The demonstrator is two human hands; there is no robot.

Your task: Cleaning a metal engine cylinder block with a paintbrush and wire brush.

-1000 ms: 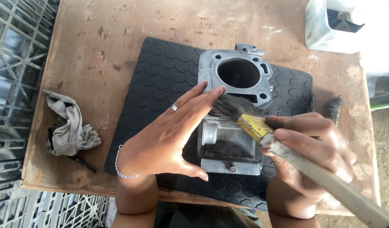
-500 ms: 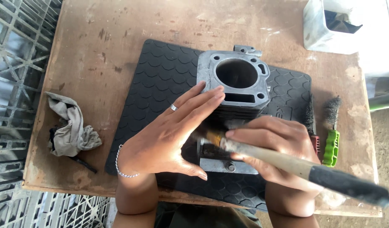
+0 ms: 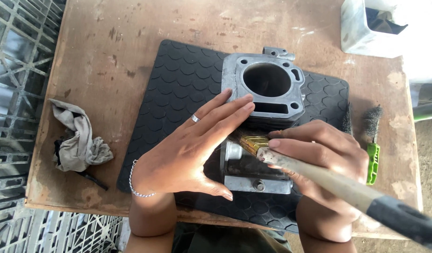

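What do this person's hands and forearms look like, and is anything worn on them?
Both forearms are bare, no sleeves or gloves. The left hand wears a plain silver ring on one finger and a thin silver chain bracelet at the wrist. The right hand shows no jewellery.

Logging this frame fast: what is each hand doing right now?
Left hand: open, flat against the engine cylinder.
Right hand: closed on the paintbrush.
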